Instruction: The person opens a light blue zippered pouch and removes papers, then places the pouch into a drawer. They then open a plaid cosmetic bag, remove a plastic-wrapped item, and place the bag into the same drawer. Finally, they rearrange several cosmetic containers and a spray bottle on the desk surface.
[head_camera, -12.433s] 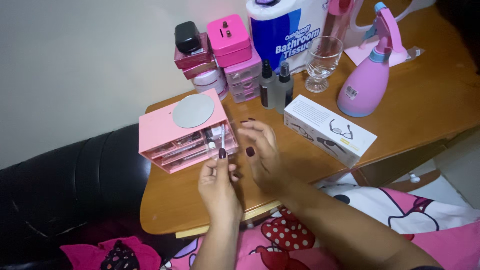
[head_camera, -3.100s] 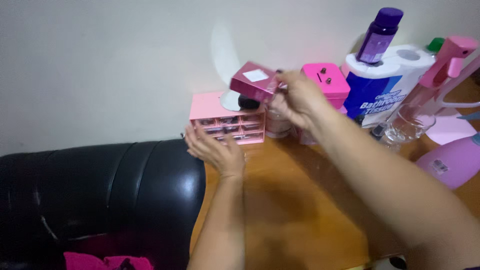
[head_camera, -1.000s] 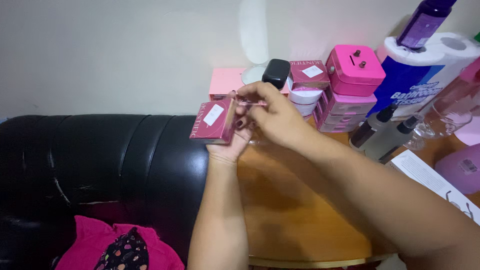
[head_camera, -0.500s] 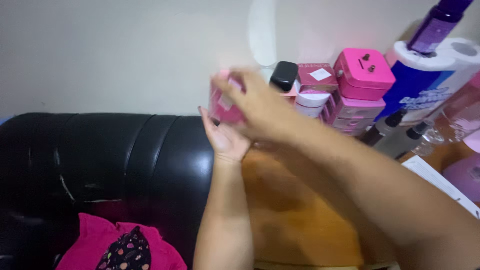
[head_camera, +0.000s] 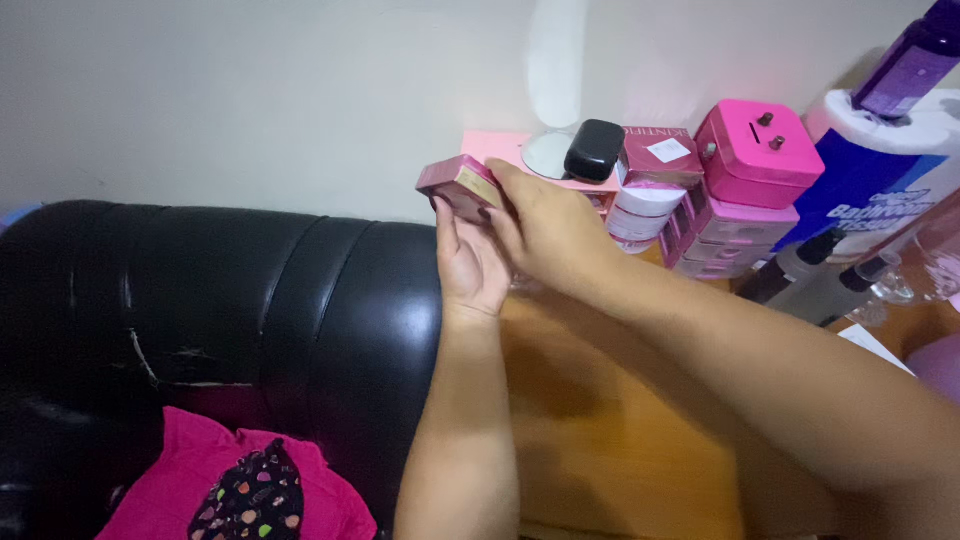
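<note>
— Above the left edge of the wooden worktop (head_camera: 600, 440), what do the hands have between them?

— A small magenta carton (head_camera: 460, 186), tilted, held up in front of the pale wall. The left hand (head_camera: 472, 262) is under and behind it, palm open toward the camera, fingertips on its lower side. The right hand (head_camera: 545, 232) comes over from the right, fingers folded onto the carton's near end.

— So both have a grip on it?

— Yes, each grip is closed on the carton; it touches nothing else and hangs clear of the worktop.

— What is right behind it?

— A pink drawer box (head_camera: 500, 148) against the wall, with a round mirror (head_camera: 548, 156) on top and a black cap-shaped object (head_camera: 593, 150) beside that. To the right a second magenta carton (head_camera: 655, 152) lies on white jars (head_camera: 640, 204).

— And further right?

— A bright pink box with two knobs (head_camera: 758, 140) on a stack of pale pink drawers (head_camera: 725, 235), then a wrapped roll of tissue (head_camera: 870, 170) with a purple bottle (head_camera: 912, 70) on it, and two dark spray bottles (head_camera: 810, 280) lower down.

— Left of the worktop?

— A black leather sofa (head_camera: 220, 300), with a pink cloth (head_camera: 230, 490) at the bottom.
</note>
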